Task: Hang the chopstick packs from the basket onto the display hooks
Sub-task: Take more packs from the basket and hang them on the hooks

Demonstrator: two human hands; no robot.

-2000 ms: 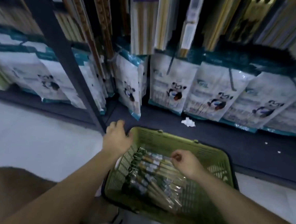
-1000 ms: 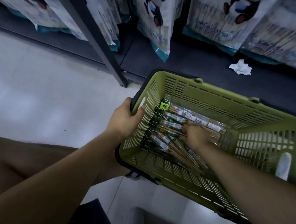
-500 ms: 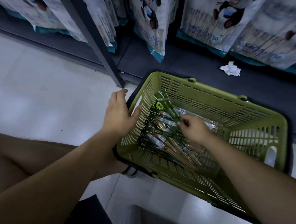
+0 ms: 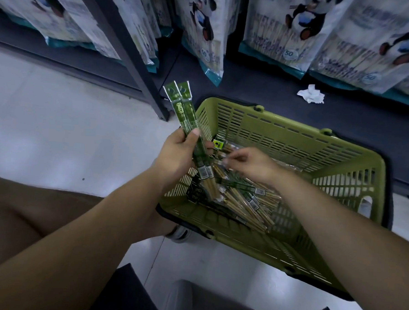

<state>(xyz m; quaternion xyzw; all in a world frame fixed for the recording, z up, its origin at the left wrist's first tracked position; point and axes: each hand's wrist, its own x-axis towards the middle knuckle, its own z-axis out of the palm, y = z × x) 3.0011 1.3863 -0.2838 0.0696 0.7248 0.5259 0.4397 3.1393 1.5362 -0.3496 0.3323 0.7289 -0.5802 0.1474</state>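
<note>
Head view: grips two green chopstick packs [image 4: 183, 111] side by side in the left hand [image 4: 177, 152], thumb pressed across their fronts, with the hole-punched ends tilted up and away just left of the olive basket [image 4: 282, 141]. Holds the right hand [image 4: 249, 163] low over the loose packs [image 4: 240, 200] heaped on the basket floor, fingers loosely curled and blurred, perhaps pinching a clear wrapper edge, though impossible to tell. Beyond the basket, on the dark bottom shelf [image 4: 261, 95]: a crumpled white paper [image 4: 311, 94] and panda-printed bags [image 4: 288, 33], beside a dark upright post [image 4: 124, 56]
</note>
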